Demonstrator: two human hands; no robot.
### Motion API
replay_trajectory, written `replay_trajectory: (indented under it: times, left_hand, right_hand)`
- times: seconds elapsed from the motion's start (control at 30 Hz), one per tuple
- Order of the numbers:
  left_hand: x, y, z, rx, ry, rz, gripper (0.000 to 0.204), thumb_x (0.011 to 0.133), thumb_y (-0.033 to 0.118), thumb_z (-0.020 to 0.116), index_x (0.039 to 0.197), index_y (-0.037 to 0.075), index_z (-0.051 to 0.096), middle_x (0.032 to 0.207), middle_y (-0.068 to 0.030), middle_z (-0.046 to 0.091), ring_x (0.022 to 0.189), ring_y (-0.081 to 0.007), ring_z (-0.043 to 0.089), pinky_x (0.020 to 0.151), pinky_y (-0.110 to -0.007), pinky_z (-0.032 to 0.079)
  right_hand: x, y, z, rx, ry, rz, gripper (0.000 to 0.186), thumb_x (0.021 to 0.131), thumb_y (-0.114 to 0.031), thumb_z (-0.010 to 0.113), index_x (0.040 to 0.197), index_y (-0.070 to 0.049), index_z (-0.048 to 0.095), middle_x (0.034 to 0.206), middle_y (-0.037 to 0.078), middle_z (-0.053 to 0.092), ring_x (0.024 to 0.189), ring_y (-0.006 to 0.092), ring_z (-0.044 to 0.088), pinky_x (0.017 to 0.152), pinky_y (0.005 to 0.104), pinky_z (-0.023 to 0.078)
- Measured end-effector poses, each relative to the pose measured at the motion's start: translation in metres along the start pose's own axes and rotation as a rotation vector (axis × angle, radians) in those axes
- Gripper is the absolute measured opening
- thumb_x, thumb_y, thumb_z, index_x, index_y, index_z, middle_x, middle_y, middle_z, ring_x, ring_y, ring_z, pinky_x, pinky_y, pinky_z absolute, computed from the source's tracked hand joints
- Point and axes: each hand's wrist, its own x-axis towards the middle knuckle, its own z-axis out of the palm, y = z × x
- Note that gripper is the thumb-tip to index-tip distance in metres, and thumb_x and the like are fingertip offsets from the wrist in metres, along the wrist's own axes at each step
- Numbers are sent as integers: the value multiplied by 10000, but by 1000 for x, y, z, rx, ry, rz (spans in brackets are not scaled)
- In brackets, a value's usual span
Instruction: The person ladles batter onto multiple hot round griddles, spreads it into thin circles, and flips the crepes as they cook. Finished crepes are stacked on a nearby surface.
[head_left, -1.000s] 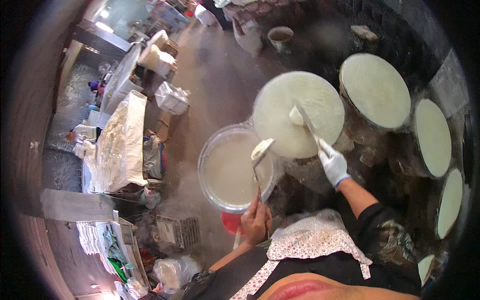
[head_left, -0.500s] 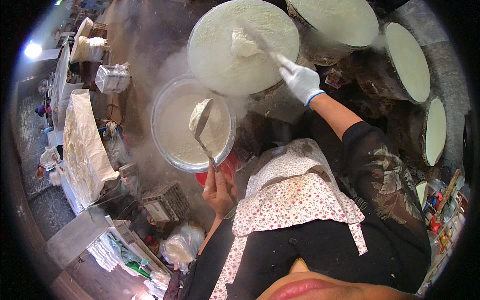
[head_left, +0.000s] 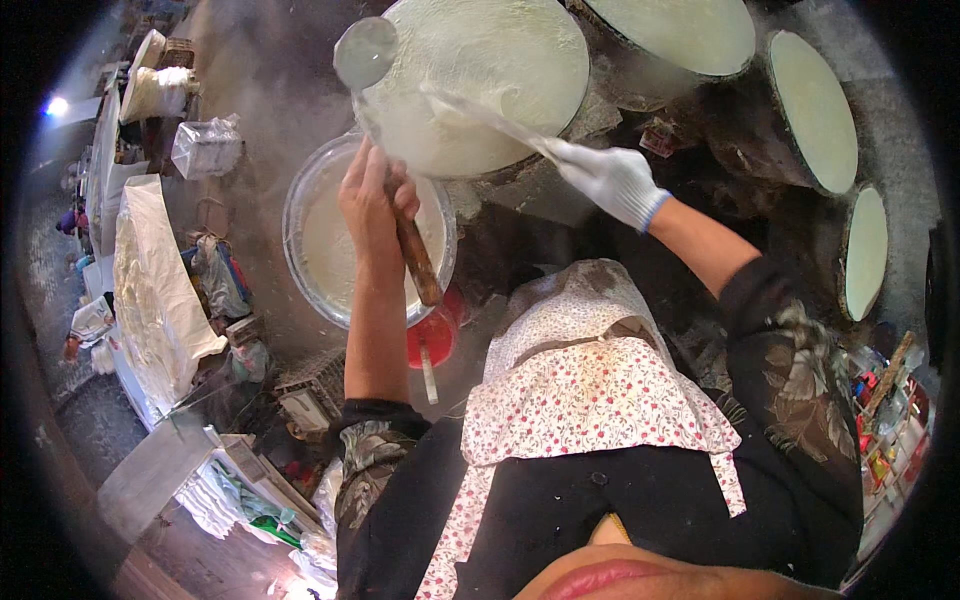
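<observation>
My bare left hand is wrapped round the wooden handle of a metal ladle. The ladle's round bowl is raised over the left edge of a big round vat of steaming, creamy white liquid. In my white-gloved right hand is a long flat paddle, its far end at the vat's surface, where the liquid is wrinkled. Below my left forearm stands a clear-rimmed tub of whitish liquid. A red container with a light-coloured handle sticking out of it sits beside the tub.
More round vats of pale liquid stand at the far right, among them one beside the big vat and another farther right. At left are a cloth-covered table, a plastic-lined box and a dark crate. Steam drifts over the vats.
My left hand has moved up and forward, carrying the ladle from over the tub to the vat's edge; the white lump it held no longer shows. The paddle has swung left across the vat.
</observation>
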Motion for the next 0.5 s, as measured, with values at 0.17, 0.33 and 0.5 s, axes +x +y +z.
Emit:
replay_trajectory:
  times: [0.17, 0.33, 0.5]
  left_hand:
    - [-4, -18, 14, -82, 0, -97, 393, 1104, 186, 551, 1457, 15, 551, 839, -29, 581, 558, -85, 502, 454, -245, 428]
    - [-32, -36, 26, -180, 117, -233, 321, 1122, 188, 520, 1416, 70, 572, 859, -38, 581, 569, -94, 507, 456, -246, 435]
    - [-43, -51, 52, -388, 228, -385, 191, 1133, 197, 487, 1240, 52, 550, 884, -49, 561, 589, -77, 449, 495, -230, 401]
  right_hand:
    - [-31, 24, 22, 653, 367, -15, 413, 1038, -266, 688, 1436, -159, 665, 1353, 91, 716, 1163, 202, 739, 956, 272, 577]
    - [-14, 16, 27, 518, 234, 205, 403, 1016, -315, 716, 1407, -217, 696, 1306, 81, 738, 1137, 213, 748, 931, 283, 578]
    - [-1, 0, 43, 512, 25, 178, 397, 1016, -289, 719, 1394, -168, 705, 1280, 77, 761, 1103, 188, 764, 947, 279, 565]
